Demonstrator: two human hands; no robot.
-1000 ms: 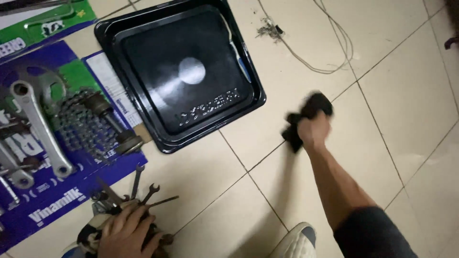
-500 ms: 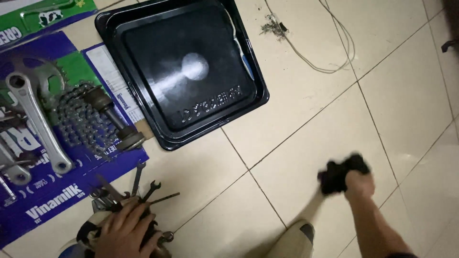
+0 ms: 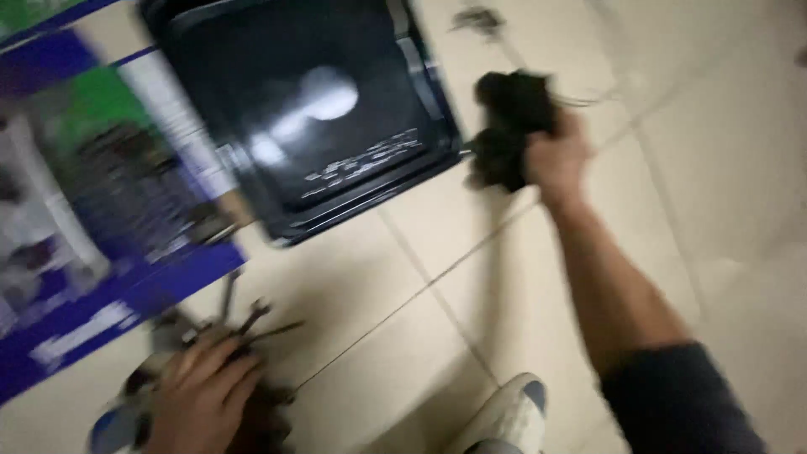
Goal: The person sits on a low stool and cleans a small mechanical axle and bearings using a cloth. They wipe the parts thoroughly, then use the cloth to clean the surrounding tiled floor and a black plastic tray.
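Right hand [image 3: 556, 155] closed around black crumpled rag [image 3: 510, 126], soft and lumpy, held over pale glossy floor tile [image 3: 723, 168] just beside right edge of black tray [image 3: 252, 50]. Tray square, shiny, raised rim. Left hand [image 3: 202, 395] rests palm-down on pile of thin metal wrenches [image 3: 244, 319]; grip hard to judge through blur, probably loose. Blue-green printed cardboard [image 3: 76, 202] lies left of tray. White shoe [image 3: 504, 416] at bottom edge.

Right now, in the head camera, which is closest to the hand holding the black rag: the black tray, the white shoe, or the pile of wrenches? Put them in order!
From the right hand, which grips the black rag:
1. Black tray, just left of it.
2. White shoe, below, near the bottom edge.
3. Wrenches, far lower left, under the left hand.
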